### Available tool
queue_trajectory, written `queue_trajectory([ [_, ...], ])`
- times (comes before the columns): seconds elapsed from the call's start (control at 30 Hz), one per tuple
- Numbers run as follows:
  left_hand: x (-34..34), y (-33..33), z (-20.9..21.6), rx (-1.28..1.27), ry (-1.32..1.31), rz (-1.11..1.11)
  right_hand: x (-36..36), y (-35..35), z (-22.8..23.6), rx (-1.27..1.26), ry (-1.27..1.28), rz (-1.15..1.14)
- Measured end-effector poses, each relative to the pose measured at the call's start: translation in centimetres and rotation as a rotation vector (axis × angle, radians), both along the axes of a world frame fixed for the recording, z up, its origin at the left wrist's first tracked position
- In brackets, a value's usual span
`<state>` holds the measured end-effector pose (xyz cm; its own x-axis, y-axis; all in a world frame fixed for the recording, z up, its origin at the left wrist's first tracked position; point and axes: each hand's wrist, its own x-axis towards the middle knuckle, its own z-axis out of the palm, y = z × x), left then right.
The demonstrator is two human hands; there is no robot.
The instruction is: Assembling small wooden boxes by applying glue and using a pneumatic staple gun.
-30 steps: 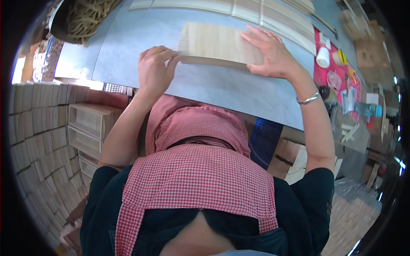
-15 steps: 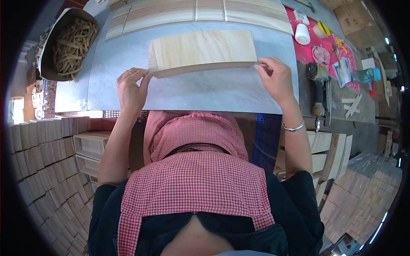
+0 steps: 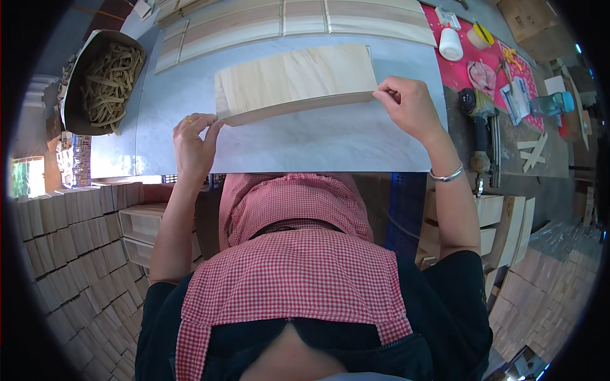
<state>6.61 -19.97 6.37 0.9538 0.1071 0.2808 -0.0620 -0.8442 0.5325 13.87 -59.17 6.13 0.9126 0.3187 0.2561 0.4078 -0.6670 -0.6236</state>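
Observation:
A pale wooden box point(image 3: 295, 79) with a flat, grained top and a darker near side lies slightly slanted on the grey-white tabletop point(image 3: 305, 146), its right end farther from me. At its near left corner, my left hand point(image 3: 196, 143) has thumb and forefinger pinched on the edge. My right hand point(image 3: 410, 108) pinches the near right corner between thumb and fingers, the other fingers curled. Whatever is inside or under the box is hidden.
Behind the box lie long wooden panels point(image 3: 241, 32). A bin point(image 3: 70, 95) of thin wood strips point(image 3: 113, 86) stands at the left. To the right are a power tool point(image 3: 480, 136), a white bottle point(image 3: 450, 44) and a bluish bottle point(image 3: 551, 103). Stacked wooden pieces point(image 3: 76, 247) fill the lower left.
The box has turned a little, its left end coming nearer to me. Both hands have stayed at its near corners, and the whole view has shifted slightly.

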Motion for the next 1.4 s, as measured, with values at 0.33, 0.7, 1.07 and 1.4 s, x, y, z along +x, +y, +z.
queue_trajectory([
  [0.33,0.3,0.7,-0.8,0.229,-0.19,-0.134,0.1,-0.1,-0.8,0.017,-0.121,0.064],
  [0.7,1.4,-2.4,7.3,0.716,0.304,-0.064,-0.1,-0.3,-0.9,0.01,-0.14,0.058],
  [1.07,11.8,-14.9,1.1,0.409,-0.283,-0.579,0.0,0.2,-0.3,0.014,-0.12,0.059],
  [1.4,12.0,-15.8,-1.2,0.16,-0.131,-0.654,-0.2,-0.1,-0.2,0.024,-0.06,0.029],
])
